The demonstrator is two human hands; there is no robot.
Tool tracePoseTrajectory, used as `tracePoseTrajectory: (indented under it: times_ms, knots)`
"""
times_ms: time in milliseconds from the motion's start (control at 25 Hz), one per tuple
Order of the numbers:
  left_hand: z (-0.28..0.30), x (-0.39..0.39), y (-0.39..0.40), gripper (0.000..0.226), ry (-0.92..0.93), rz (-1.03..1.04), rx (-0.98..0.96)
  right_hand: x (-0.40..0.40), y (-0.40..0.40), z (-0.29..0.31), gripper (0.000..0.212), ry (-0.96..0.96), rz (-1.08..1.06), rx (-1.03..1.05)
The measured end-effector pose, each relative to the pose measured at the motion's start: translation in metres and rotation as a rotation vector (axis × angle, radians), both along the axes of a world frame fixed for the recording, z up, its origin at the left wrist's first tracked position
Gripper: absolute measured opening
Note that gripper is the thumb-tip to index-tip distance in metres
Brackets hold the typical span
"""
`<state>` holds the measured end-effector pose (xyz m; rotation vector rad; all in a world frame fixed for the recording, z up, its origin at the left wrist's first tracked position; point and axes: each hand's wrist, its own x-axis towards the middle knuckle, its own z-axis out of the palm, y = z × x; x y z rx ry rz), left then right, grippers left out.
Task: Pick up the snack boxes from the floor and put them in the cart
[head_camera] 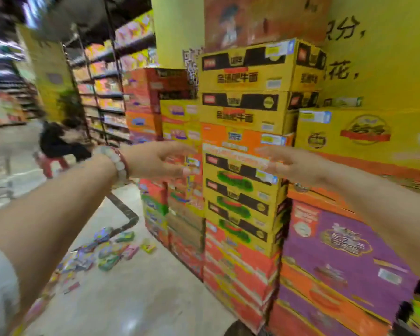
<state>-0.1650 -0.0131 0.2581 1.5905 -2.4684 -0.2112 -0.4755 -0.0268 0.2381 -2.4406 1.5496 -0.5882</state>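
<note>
Several small colourful snack boxes (107, 251) lie scattered on the pale floor at the lower left. Both my arms reach forward at chest height, well above them. My left hand (158, 160), with bead bracelets on the wrist, has straight, relaxed fingers and holds nothing. My right hand (294, 166) is also spread and holds nothing. Both hands hover in front of a tall stack of cartons, close to an orange carton (240, 139); the blur hides whether they touch it. No cart shows in this view.
A stack of yellow, orange and purple cartons (252, 190) fills the centre and right, against a yellow pillar (374, 57). Store shelves (107, 93) run along the left. A person in black (58, 141) crouches on a red stool (51, 163) in the aisle.
</note>
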Motion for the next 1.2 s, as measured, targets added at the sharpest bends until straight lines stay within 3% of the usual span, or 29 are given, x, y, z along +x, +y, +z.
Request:
tracePoseTrajectory:
  times_ms: [280,600,840,1200]
  knots:
    - [-0.026,0.155,-0.020,0.055,0.071,0.231,0.036,0.189,-0.117,-0.025,0.048,0.066,0.309,0.050]
    - [-0.077,0.293,-0.112,0.056,0.106,0.547,0.062,0.372,-0.276,-0.064,0.051,0.106,0.614,0.103]
    - [-0.130,0.401,-0.165,0.058,0.186,0.665,0.112,0.519,-0.359,-0.113,0.048,0.119,0.775,0.244]
    - [-0.225,0.577,-0.293,0.058,0.242,0.706,0.283,0.712,-0.475,-0.231,0.044,0.079,0.774,0.556]
